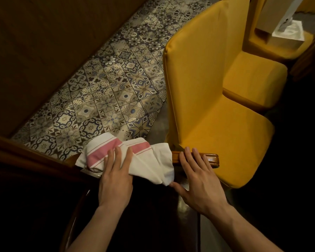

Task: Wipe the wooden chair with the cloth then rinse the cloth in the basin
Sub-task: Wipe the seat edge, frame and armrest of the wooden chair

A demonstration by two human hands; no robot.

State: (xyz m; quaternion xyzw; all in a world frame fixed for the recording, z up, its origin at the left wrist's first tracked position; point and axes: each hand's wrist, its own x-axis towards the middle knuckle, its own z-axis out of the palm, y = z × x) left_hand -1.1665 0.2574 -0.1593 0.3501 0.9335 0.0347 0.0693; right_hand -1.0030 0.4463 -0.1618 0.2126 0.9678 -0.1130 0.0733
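Note:
A white cloth (149,160) with pink stripes lies bunched over the top rail of a dark wooden chair (210,159) just below me. My left hand (116,175) presses flat on the cloth, fingers spread over the pink stripe. My right hand (198,177) rests on the bare glossy wood of the rail to the right of the cloth, its thumb touching the cloth's lower corner. The chair's lower parts are lost in shadow. No basin is in view.
Two yellow upholstered chairs (207,79) stand in a row to the right, one behind the other. A patterned tile floor (102,91) runs diagonally on the left beside a dark wooden panel (35,42). A tissue box (287,31) sits at the top right.

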